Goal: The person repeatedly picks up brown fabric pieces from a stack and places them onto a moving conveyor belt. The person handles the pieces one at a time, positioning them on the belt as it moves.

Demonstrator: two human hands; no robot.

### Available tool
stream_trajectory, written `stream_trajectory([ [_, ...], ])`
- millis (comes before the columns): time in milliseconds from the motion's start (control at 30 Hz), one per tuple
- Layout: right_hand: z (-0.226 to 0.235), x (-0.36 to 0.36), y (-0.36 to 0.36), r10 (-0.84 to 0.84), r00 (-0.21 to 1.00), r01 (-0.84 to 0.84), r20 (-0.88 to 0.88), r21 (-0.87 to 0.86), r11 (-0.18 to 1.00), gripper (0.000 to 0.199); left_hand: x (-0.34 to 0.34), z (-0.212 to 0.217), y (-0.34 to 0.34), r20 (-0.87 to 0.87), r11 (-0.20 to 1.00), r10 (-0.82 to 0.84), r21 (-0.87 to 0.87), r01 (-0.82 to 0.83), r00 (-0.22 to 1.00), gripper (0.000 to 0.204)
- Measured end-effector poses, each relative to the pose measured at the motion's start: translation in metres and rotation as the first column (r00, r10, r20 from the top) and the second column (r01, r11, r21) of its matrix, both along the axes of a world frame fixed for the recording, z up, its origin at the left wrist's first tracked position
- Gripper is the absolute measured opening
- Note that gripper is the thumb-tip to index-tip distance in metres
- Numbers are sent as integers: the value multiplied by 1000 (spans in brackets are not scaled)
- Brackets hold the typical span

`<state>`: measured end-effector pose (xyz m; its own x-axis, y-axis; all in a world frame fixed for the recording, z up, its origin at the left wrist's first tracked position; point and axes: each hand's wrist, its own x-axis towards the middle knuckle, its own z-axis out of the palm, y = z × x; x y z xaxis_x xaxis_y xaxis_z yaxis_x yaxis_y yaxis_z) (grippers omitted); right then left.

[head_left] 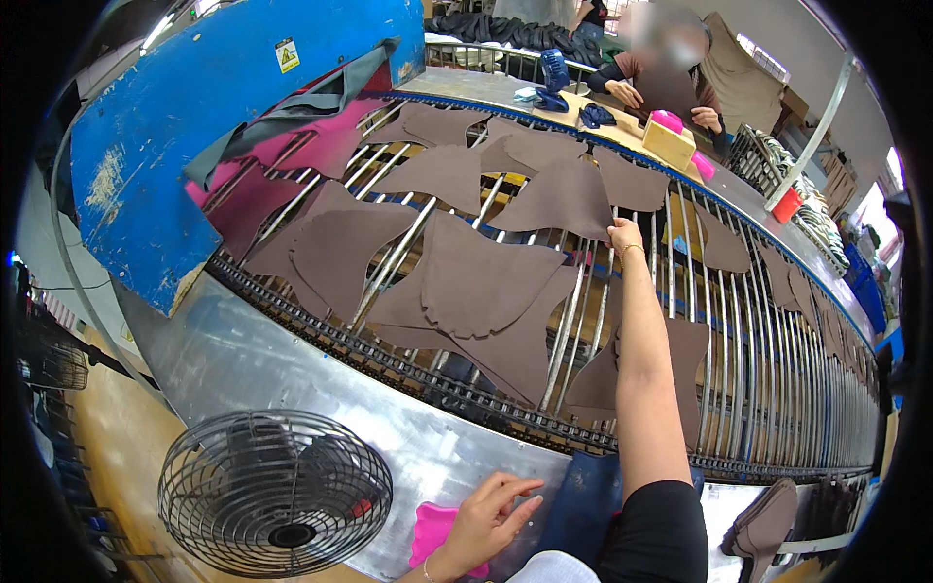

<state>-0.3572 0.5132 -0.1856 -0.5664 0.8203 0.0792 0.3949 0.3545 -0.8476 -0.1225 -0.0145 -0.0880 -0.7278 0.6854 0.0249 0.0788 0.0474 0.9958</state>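
Note:
My right hand [625,235] reaches out over the conveyor of metal rods [724,335]. Its fingers pinch the near corner of a brown cut sheet piece [559,199], a flat, curved panel lying over other pieces. Near the lower edge, my left hand [491,520] is held with its fingers apart and nothing in them. Beside and partly behind it, a pink wavy-edged piece [434,530] rests on the metal table [418,428]. More brown panels [486,277] lie overlapping across the rods to the left of my right arm, with others below it and farther right.
A blue machine housing [233,107] with grey strips hanging at its opening stands at the left. A black wire fan [277,486] is at lower left. Black chain [408,369] edges the conveyor. Across it, a person [666,83] handles a brown piece near a wooden block [671,146].

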Motion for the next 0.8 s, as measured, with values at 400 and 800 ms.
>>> stream_trajectory([
  [400, 29, 29, -49, -288, 821, 111, 493, 358, 927, 35, -1, 1, 0, 40, 998, 21, -56, -19, 999, 23],
  [800, 144, 382, -68, -19, 723, -383, 690, 425, 820, 35, 7, -1, 6, -214, 990, 139, 4, -141, 967, 14],
])
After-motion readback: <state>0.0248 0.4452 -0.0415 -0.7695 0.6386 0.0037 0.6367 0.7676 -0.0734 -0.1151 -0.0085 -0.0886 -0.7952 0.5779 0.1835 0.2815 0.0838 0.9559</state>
